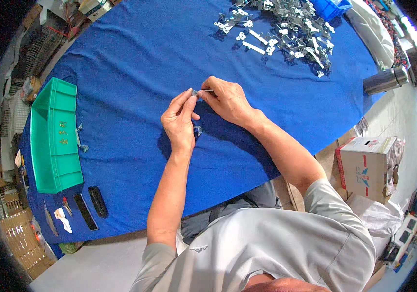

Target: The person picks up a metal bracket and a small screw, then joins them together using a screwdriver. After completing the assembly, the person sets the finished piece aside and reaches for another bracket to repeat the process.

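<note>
Above the middle of a blue cloth, my left hand [180, 120] pinches a small silvery metal part [195, 92] between thumb and fingertips. My right hand [229, 101] is closed right beside it, its fingers on a thin metal piece [209, 90] that meets the part; its exact kind is too small to tell. The fingertips of both hands almost touch. Another metal bit [198, 130] shows beside my left palm, and I cannot tell whether it lies on the cloth or belongs to the held part.
Many loose metal fittings [298, 36] lie heaped at the far right, by a blue bin [332, 9]. At left stands a green plastic bin [67, 168]; near it lie a black brush [98, 201] and a flat black object [86, 212]. A steel flask [386, 80] rests at the right edge.
</note>
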Demonstrator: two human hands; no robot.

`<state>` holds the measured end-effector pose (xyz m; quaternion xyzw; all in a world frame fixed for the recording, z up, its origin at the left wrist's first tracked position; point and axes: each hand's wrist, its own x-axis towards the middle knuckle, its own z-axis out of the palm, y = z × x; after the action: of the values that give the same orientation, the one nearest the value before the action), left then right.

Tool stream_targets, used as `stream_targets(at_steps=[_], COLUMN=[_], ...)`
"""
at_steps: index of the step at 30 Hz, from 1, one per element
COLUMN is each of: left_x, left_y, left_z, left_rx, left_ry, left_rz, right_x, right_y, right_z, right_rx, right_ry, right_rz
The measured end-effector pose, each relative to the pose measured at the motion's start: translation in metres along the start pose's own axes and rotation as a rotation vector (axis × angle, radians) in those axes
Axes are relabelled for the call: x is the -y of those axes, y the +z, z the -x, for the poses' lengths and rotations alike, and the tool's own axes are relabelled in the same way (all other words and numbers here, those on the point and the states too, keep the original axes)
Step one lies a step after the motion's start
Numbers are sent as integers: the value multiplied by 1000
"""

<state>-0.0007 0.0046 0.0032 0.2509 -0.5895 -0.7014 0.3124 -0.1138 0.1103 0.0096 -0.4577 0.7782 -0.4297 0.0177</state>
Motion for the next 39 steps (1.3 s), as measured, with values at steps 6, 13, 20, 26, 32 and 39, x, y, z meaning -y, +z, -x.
stream_targets(at_steps=[6, 13, 20, 26, 32, 39], left_x=[-3, -2, -3, -1, -4, -2], left_y=[2, 1, 3, 0, 0, 1], left_z=[1, 1, 0, -1, 1, -1], left_rx=[-21, -26, -24, -21, -4, -13], left_ry=[10, -28, -18, -12, -35, -25], left_rz=[20, 90, 78, 78, 67, 131], right_x=[-4, 2, -1, -3, 2, 1], right_y=[0, -5, -4, -4, -5, -6], right_z=[-1, -1, -3, -2, -2, -1], right_rx=[10, 20, -8, 12, -39, -23], right_ry=[-20, 43, 41, 12, 51, -20], right_rz=[55, -121, -131, -132, -172, -175])
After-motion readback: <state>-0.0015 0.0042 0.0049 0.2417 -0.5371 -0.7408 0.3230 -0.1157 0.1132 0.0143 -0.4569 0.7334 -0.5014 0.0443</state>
